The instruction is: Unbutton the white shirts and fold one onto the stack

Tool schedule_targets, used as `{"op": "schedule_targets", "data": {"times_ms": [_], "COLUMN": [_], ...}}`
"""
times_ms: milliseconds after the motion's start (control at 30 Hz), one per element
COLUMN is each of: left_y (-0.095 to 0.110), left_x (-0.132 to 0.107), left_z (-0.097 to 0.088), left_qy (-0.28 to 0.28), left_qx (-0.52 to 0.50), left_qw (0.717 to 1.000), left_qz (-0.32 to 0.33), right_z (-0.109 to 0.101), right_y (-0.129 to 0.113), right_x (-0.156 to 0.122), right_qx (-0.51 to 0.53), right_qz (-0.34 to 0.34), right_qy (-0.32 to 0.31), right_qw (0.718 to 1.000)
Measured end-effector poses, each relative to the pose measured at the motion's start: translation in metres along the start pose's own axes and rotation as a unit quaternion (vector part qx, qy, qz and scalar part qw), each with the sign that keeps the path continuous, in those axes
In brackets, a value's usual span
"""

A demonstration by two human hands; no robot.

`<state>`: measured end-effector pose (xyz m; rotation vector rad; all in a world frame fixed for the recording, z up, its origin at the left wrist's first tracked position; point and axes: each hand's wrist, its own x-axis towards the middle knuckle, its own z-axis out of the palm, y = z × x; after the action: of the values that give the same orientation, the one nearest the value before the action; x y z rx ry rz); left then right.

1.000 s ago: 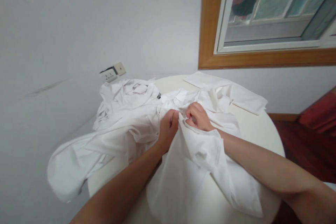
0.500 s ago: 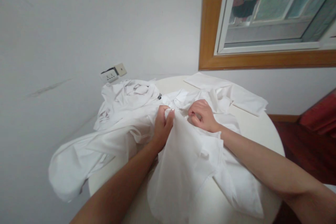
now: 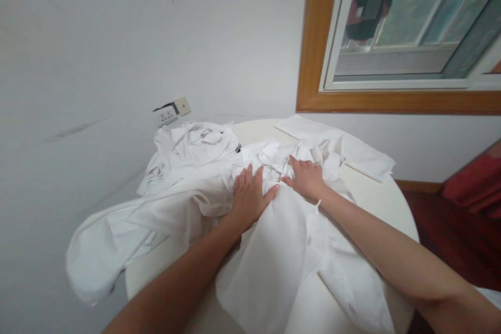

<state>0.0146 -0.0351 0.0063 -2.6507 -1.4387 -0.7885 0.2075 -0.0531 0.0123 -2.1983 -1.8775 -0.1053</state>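
A white shirt [image 3: 282, 255] lies spread over the round white table [image 3: 387, 203], its lower part hanging toward me. My left hand [image 3: 250, 193] rests flat on the shirt near its collar end, fingers stretched and spread. My right hand [image 3: 307, 177] lies flat beside it on the same cloth, fingers extended toward the left hand. Neither hand grips anything. A crumpled heap of more white garments [image 3: 188, 156] sits to the left of my hands, one part [image 3: 102, 250] drooping off the table's left edge.
A folded white cloth [image 3: 340, 141] lies at the table's far right. The wall behind carries a socket plate [image 3: 170, 110]. A wood-framed window [image 3: 395, 99] is at upper right. Dark red floor and a red object [image 3: 473, 177] lie to the right.
Both hands had pinched the shirt's edge in closed fingers; they have let go and now lie flat and open on the cloth, which has settled lower on the table.
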Motion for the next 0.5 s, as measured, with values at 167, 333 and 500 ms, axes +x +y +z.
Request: {"op": "schedule_targets", "data": {"times_ms": [167,333,500], "left_y": [0.002,0.001,0.001], "left_x": [0.001,0.003,0.004], "left_z": [0.006,0.008,0.006], "left_qy": [-0.048,-0.059,-0.05], "left_qx": [-0.023,-0.061,-0.109], "left_qw": [0.998,0.995,0.993], "left_qz": [-0.046,-0.046,-0.019], "right_z": [-0.012,-0.006,0.003], "right_y": [-0.012,-0.013,-0.012], "right_x": [-0.008,-0.002,0.006], "right_qx": [-0.013,0.177,0.428], "right_qz": [-0.033,-0.115,-0.134], "right_qy": [0.024,0.03,-0.007], "right_qw": [0.999,0.977,0.894]}}
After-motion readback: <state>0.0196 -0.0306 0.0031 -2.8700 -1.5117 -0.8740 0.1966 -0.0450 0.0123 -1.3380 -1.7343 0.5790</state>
